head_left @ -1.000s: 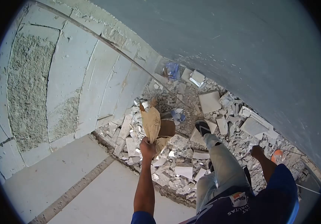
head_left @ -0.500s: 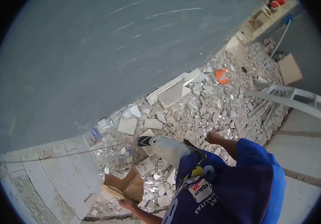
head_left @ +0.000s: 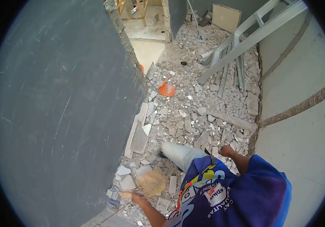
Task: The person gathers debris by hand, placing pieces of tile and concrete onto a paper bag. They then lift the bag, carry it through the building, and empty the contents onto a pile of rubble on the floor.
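Note:
My left hand (head_left: 138, 197) is at the lower middle, closed on the edge of a piece of crumpled brown paper (head_left: 152, 182). The paper spreads out low over broken tile pieces, beside the dark wall's foot. My right hand (head_left: 226, 151) hangs over the rubble at the right of my body. Its fingers look curled in; whether anything is inside them cannot be made out. One leg in pale trousers (head_left: 183, 153) steps forward between the two hands.
Rubble (head_left: 192, 121) covers the floor. A grey wall (head_left: 64, 113) rises on the left, ending near a doorway (head_left: 145, 49). Ahead lie an orange scoop-like piece (head_left: 166, 89) and metal profiles (head_left: 240, 72). An aluminium ladder (head_left: 253, 39) leans at the right. White slabs (head_left: 134, 128) rest along the wall.
The view has swung to the right and up, bringing the doorway and more of the ladder into sight. The brown paper has moved forward with my left hand and looks flatter.

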`<action>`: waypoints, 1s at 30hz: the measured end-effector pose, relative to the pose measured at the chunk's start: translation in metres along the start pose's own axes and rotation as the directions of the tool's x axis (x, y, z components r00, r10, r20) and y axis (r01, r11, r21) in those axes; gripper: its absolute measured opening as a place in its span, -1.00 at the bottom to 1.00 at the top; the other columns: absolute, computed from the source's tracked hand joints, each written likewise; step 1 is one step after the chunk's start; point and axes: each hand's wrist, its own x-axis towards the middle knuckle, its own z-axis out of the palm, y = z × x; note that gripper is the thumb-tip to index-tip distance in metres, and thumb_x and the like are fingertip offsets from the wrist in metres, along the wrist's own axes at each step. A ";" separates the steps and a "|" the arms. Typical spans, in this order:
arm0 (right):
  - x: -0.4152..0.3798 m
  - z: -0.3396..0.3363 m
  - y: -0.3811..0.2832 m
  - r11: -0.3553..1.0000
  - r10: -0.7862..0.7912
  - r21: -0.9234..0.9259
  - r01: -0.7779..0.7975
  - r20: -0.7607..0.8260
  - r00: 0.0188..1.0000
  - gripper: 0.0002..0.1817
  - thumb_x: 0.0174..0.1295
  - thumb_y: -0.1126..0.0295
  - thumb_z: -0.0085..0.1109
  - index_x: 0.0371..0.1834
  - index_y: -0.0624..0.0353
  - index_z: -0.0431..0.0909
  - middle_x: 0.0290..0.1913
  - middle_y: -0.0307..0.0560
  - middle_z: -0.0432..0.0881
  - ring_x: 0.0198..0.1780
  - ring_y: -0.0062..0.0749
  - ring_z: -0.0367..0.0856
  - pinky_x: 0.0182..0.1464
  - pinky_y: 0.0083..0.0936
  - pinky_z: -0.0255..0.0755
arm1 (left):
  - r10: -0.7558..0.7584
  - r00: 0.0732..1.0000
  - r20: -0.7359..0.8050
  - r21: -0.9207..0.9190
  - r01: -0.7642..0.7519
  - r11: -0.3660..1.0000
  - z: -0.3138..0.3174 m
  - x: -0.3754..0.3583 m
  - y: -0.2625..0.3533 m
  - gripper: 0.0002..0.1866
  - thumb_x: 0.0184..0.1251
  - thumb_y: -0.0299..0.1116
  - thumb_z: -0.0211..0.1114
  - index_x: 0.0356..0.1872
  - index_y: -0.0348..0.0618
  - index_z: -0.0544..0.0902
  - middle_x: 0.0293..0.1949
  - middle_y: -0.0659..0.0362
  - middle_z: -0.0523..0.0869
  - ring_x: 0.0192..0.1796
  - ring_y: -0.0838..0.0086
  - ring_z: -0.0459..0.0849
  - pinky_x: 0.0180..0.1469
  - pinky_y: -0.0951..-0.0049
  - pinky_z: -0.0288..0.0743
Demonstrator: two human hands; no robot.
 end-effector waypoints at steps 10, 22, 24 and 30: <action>0.032 -0.012 0.055 0.946 0.167 0.292 -0.137 -0.079 0.983 -0.43 0.28 -0.08 0.07 -0.23 0.30 0.73 -0.14 0.36 0.71 -0.02 0.27 0.68 0.10 -0.02 0.54 | -0.078 0.986 0.149 -0.067 0.088 0.994 0.177 -0.044 0.000 -0.55 0.37 -0.41 0.21 0.18 -0.54 0.47 0.03 -0.16 0.67 -0.06 -0.06 0.75 -0.04 -0.15 0.73; 0.196 -0.145 0.153 0.963 0.155 0.249 -0.102 -0.203 0.967 -0.55 0.35 0.02 0.08 -0.36 0.21 0.71 -0.27 0.17 0.73 -0.10 0.16 0.70 -0.03 0.05 0.54 | -0.371 0.922 0.111 -0.034 0.377 0.926 0.429 -0.055 -0.026 -0.61 0.31 -0.59 0.10 0.18 -0.34 0.50 0.05 -0.07 0.65 0.05 -0.05 0.69 0.02 -0.22 0.64; 0.212 -0.196 0.167 0.953 0.193 0.284 -0.104 -0.304 0.933 -0.56 0.34 0.02 0.14 -0.38 0.22 0.70 -0.32 0.14 0.72 -0.18 0.07 0.71 -0.15 -0.03 0.54 | -0.363 0.929 0.075 -0.004 0.364 0.931 0.451 -0.072 -0.026 -0.61 0.32 -0.58 0.11 0.18 -0.29 0.51 0.09 -0.06 0.64 0.09 -0.02 0.67 0.05 -0.19 0.64; 0.253 -0.308 0.165 0.548 0.511 0.817 -0.180 -0.156 0.845 -0.58 0.31 0.10 0.23 -0.42 0.33 0.61 -0.46 0.18 0.66 -0.39 -0.03 0.68 -0.29 -0.16 0.47 | -0.373 0.928 0.012 0.036 0.372 0.928 0.511 -0.114 -0.037 -0.58 0.32 -0.56 0.12 0.22 -0.18 0.51 0.18 -0.02 0.62 0.21 0.05 0.63 0.15 -0.14 0.61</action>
